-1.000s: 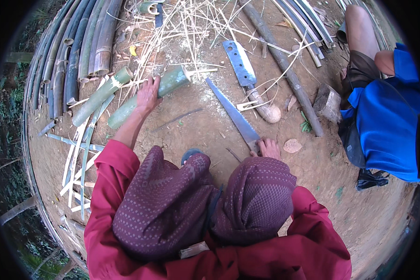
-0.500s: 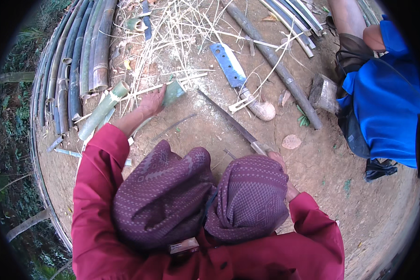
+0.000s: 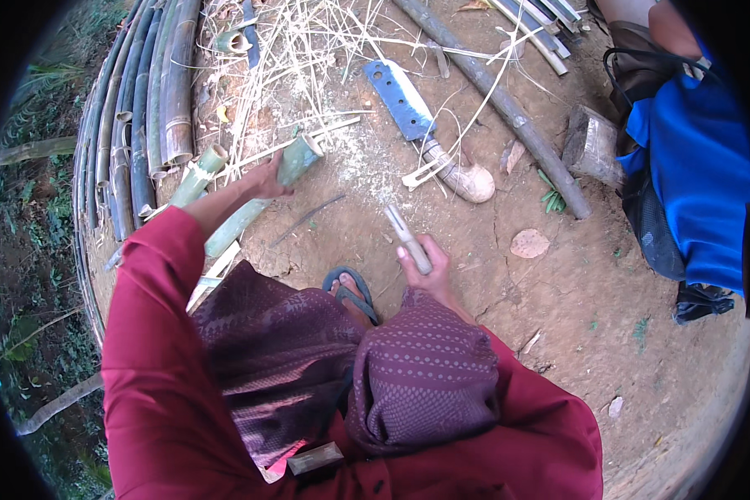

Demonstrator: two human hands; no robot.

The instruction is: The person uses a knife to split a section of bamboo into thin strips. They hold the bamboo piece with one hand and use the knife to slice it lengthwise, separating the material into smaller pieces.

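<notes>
My left hand [image 3: 264, 181] is closed around a green bamboo section [image 3: 301, 160], whose hollow cut end faces up and right; its lower part shows below my wrist. My right hand [image 3: 429, 271], in front of my right knee, grips the pale handle of a knife [image 3: 407, 240]. The knife's long blade cannot be made out now. A second green bamboo section [image 3: 198, 177] with a cut rim lies left of my left hand. Beyond the knife, a broad cleaver [image 3: 402, 102] with holes in its blade and a wooden handle rests on the ground.
Long bamboo poles [image 3: 177, 92] lie at the far left. Thin bamboo strips [image 3: 308, 50] and pale shavings are strewn ahead. A dark pole [image 3: 508, 117] slants across the right, near a wood block [image 3: 593, 146]. Another person in blue [image 3: 683, 167] is at the right edge.
My right hand has brought the knife up from beside my knee, leftward, and its blade no longer shows. The bamboo in my left hand has turned so its open end shows.
</notes>
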